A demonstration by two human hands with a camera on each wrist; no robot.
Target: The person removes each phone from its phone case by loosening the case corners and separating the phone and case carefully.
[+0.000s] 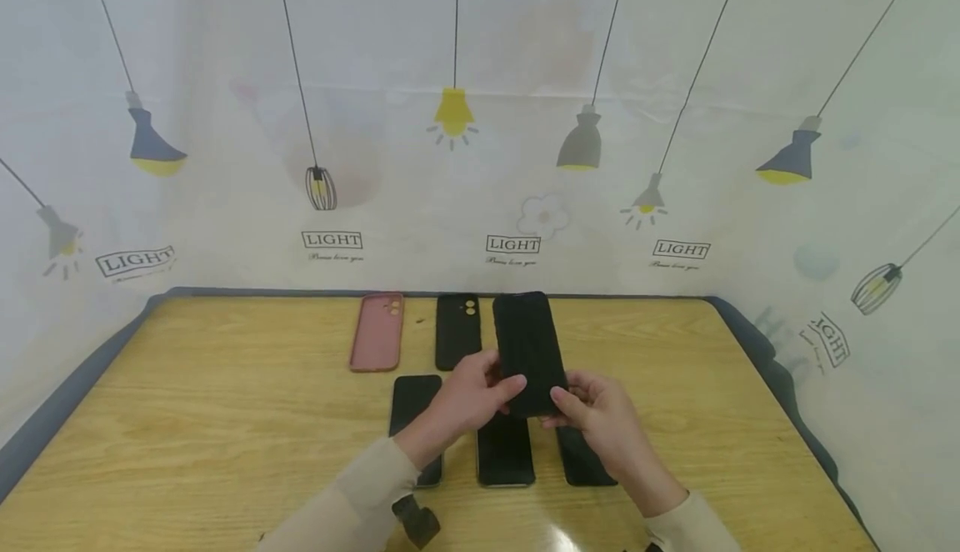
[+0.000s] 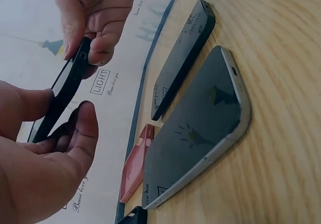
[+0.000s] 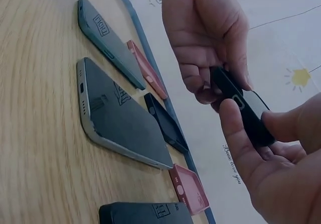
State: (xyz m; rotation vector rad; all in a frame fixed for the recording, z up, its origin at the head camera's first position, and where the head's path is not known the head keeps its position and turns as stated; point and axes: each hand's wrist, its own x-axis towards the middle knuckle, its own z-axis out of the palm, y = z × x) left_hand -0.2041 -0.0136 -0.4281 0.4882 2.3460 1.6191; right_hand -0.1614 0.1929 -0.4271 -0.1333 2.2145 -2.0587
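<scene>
Both hands hold a phone in a black case (image 1: 529, 352) above the table. My left hand (image 1: 474, 389) grips its left edge, thumb on the screen side and fingers underneath. On the lower right edge, my right hand (image 1: 603, 414) pinches it the same way. In the right wrist view, an oval outline shows on the case's side. Below the hands lie a dark phone (image 1: 414, 398) at left, a silver-edged phone (image 1: 506, 456) in the middle and another dark phone (image 1: 587, 462) at right, each partly covered in the head view.
Toward the wooden table's back edge lie a pink phone case (image 1: 377, 331) and a black phone case (image 1: 457, 331). A second pink case (image 3: 190, 189) shows in the right wrist view. A cloth printed with lamps (image 1: 420, 193) hangs behind and at the sides.
</scene>
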